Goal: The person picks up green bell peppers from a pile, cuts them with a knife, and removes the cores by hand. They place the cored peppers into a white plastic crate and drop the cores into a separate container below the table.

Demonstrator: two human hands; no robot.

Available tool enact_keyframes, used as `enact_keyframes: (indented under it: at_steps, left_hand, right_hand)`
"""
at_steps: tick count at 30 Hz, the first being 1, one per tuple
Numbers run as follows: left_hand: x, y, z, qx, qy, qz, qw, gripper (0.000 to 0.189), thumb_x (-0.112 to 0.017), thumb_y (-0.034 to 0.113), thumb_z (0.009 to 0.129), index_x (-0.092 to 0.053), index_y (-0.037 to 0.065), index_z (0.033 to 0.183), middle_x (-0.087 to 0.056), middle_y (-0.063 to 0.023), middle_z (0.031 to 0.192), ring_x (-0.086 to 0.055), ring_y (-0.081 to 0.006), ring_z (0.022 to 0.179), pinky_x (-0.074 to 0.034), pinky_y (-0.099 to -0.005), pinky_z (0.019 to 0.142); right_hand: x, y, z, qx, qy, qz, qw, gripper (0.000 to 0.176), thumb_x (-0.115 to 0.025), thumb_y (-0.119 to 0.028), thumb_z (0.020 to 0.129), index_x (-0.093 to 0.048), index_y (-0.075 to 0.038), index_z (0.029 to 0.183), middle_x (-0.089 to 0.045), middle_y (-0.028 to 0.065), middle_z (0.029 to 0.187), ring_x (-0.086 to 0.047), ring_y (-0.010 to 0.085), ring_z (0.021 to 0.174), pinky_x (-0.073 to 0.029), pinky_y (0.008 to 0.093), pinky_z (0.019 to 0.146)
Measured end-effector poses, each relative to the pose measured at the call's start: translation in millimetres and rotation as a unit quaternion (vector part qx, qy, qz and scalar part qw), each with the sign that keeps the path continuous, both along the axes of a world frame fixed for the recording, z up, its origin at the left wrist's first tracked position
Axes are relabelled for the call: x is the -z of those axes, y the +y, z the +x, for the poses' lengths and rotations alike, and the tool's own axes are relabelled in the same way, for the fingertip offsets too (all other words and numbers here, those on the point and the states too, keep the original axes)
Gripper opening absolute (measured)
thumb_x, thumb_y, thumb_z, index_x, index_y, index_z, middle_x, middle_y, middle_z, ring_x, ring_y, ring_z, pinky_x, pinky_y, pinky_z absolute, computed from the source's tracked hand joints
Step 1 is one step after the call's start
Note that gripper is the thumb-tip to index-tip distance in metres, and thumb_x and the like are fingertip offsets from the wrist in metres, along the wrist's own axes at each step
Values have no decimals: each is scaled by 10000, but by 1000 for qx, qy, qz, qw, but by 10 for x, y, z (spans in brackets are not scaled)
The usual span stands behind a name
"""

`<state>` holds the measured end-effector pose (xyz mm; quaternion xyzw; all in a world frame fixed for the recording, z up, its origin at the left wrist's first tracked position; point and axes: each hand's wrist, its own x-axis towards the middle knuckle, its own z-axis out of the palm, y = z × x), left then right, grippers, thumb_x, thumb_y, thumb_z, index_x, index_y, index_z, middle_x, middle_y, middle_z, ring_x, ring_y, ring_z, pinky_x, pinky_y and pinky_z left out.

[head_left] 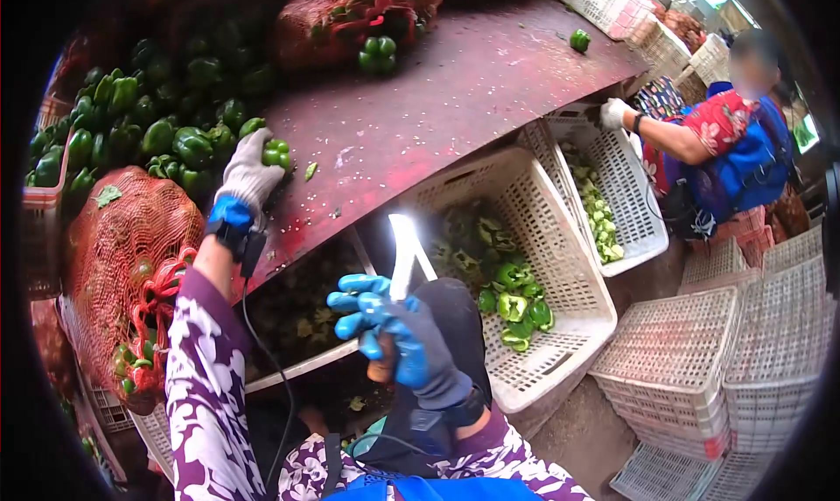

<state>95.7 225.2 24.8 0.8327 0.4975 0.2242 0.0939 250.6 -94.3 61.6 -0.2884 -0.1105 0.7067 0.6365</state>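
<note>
My left hand (249,170), in a white knit glove, is closed on a green bell pepper (277,154) at the edge of the pepper heap on the red table. A large pile of green bell peppers (188,142) lies just beyond it. My right hand (407,343), in a blue-coated glove, is wrapped round the brown handle of a knife (381,357). Its bright blade points up and away, partly blown out by glare. Under the right hand's far side sits a white crate (560,326) with several cut green pepper pieces (516,304) in it.
The red table (455,90) bears scattered seeds, a lone pepper (579,41) and a net sack (350,20). Another red net sack (131,273) stands at left. A co-worker (709,151) works by a crate of pale scraps (595,212). Stacked crates (674,343) fill the right.
</note>
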Motion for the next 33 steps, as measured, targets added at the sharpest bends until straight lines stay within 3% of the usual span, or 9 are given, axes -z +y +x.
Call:
enact_keyframes:
  at_steps: [2,3,4,5,9,16,19,26,33]
  left_hand:
    - [112,-291,-147,-11,-93,-12,996,611,-739,172,717,-557,89,1294,-606,-173,1241,-609,-339,1122,-480,-384,994]
    - [238,-404,-231,6,-215,-119,969,623,-772,181,721,-557,70,1294,-614,-159,1224,-608,-289,1125,-479,-368,991]
    - [267,-620,-315,4,-252,-122,960,616,-784,181,738,-559,59,1298,-620,-156,1213,-605,-277,1126,-478,-363,991]
    - [137,-911,-374,-28,-198,-86,976,637,-791,182,744,-551,53,1319,-617,-168,1232,-602,-287,1145,-473,-368,1003]
    - [283,-1435,-695,-37,-234,-51,970,708,-786,198,800,-477,36,1416,-549,-182,1367,-530,-280,1273,-405,-362,1090]
    - [421,-1538,-830,-29,-236,-84,968,768,-719,256,892,-333,15,1511,-394,-221,1521,-374,-326,1424,-304,-364,1164]
    - [511,-1497,-853,-32,-211,-49,976,725,-676,252,927,-324,18,1516,-380,-222,1530,-363,-334,1429,-303,-370,1165]
    - [502,-1473,-835,-55,-214,-97,970,670,-620,271,949,-348,6,1502,-389,-238,1520,-363,-364,1423,-295,-396,1175]
    - [488,-1473,-831,-89,-222,-67,969,589,-652,249,931,-447,14,1430,-542,-257,1370,-526,-388,1281,-416,-414,1075]
  right_hand:
    - [59,28,-101,-19,-51,-17,998,325,-573,-237,1010,-572,-30,1261,-678,107,1101,-679,126,817,-519,215,586]
    - [62,34,-138,-23,-71,-20,997,319,-571,-245,1013,-576,-33,1251,-683,102,1070,-679,129,805,-529,227,595]
    - [77,36,-193,-36,-88,-22,995,314,-569,-253,1016,-580,-36,1242,-689,96,1039,-679,132,792,-540,239,604]
    - [134,59,-261,-39,-88,-17,995,320,-580,-271,1013,-582,-36,1231,-688,93,983,-679,139,771,-555,260,619]
    - [194,217,-425,-108,-169,-65,977,263,-595,-279,997,-591,-47,1120,-654,84,843,-644,140,626,-531,265,517]
    - [170,948,-731,-156,-363,-89,915,149,-626,-200,937,-599,-55,958,-634,60,696,-567,128,467,-478,275,411]
    - [219,1196,-872,-161,-446,-93,876,121,-622,-161,917,-584,-50,891,-626,66,666,-571,143,458,-483,293,402]
    - [469,1405,-947,-200,-476,-87,852,160,-591,-141,889,-544,-37,777,-601,80,640,-576,167,455,-476,312,396]
    - [541,1510,-948,-231,-480,-105,840,177,-549,-147,865,-575,-9,757,-586,87,626,-561,182,450,-458,321,393]
